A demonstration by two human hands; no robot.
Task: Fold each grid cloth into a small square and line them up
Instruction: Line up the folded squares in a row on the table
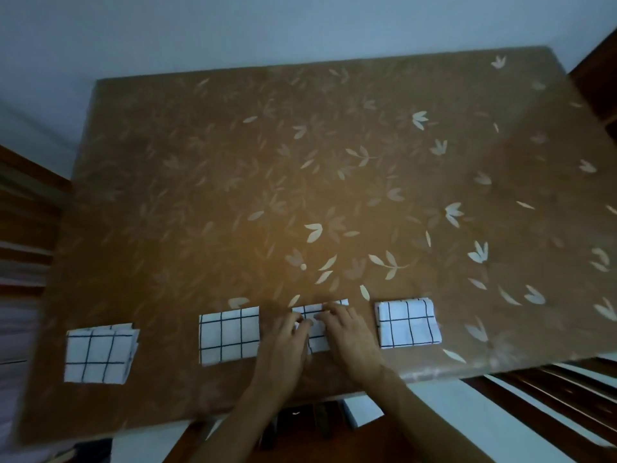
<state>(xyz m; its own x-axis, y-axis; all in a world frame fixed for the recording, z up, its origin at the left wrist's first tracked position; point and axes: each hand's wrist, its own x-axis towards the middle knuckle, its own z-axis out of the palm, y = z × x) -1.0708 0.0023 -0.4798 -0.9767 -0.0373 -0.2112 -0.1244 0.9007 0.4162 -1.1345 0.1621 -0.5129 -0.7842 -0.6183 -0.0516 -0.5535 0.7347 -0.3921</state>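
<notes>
- Lying under both hands: the third grid cloth (307,309), close to the near edge of the table (300,162), third from the left in a row of four.
- Pressing on its right part with the right hand (347,332), fingers laid across the top edge and only slightly bent.
- Touching its left part with the left hand (287,335), fingertips bent down onto the fabric; blurred, so not telling whether pinching a fold or merely pressing.
- Sitting just left of the left hand: the second grid cloth (229,334), a flat, neat square.
- Sitting just right of the right hand: the far-right grid cloth (408,324), thicker-looking, with layered edges showing.
- Sitting well apart at the left end: the far-left grid cloth (100,354), layers slightly fanned at its right side.
- Showing the same soft white fabric with thin dark grid lines on all four.
- Covering the table: a smooth brown sheet with pale leaf shapes.
</notes>
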